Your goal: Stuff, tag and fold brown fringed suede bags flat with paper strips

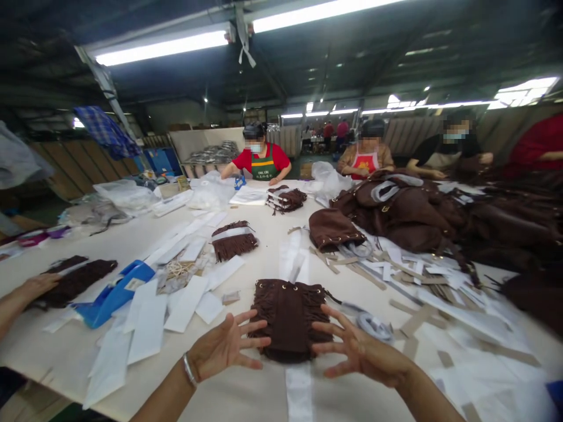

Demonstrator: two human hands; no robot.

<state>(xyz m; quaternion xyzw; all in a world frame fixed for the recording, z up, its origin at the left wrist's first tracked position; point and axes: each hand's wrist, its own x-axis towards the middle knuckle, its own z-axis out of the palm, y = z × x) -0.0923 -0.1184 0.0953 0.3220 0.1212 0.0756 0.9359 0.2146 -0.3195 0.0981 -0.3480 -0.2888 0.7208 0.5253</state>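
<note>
A brown fringed suede bag (288, 313) lies flat on the white table (246, 398) right in front of me, on a white paper strip (299, 392). My left hand (226, 346) is open with fingers spread at the bag's left edge, a thin bracelet on the wrist. My right hand (356, 349) is open with fingers spread at the bag's right edge. Neither hand holds anything; the fingertips just reach the fringe.
White paper sheets (185, 305) and a blue folder (116, 293) lie to the left, another person's hand (39, 284) on a brown bag beside them. A second fringed bag (233, 240) sits further back. A heap of brown bags (417, 217) fills the right. Several people work at the far side.
</note>
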